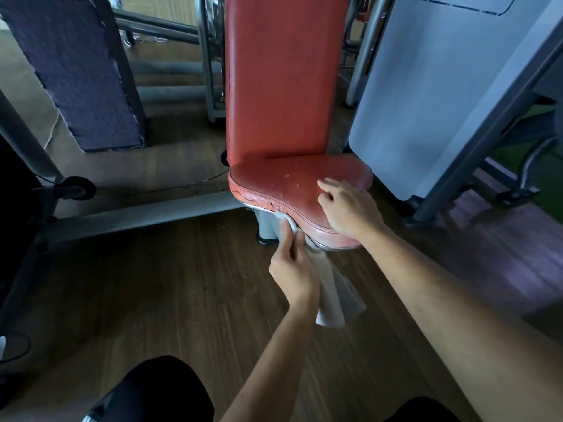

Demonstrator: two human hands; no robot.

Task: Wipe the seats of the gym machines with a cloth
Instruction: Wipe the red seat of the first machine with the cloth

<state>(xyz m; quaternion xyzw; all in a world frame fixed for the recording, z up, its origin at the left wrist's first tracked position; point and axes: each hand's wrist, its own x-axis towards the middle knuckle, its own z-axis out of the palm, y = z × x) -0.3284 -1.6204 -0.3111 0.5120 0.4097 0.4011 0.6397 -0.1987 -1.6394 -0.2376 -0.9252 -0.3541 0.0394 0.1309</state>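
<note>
left hand pinches the grey cloth between thumb and fingers, with its top end pressed to the front edge of the red seat. rest of the cloth hangs below the rim. right hand rests on the seat top, fingers loosely bent, holding nothing. i see cracked vinyl along the seat's front-left edge. backrest upright behind.

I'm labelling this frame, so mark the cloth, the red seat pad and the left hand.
cloth point(330, 296), head view, on the hanging lower fold.
red seat pad point(283, 181), head view, on its bare top surface.
left hand point(292, 269), head view, on the back of the hand.
</note>
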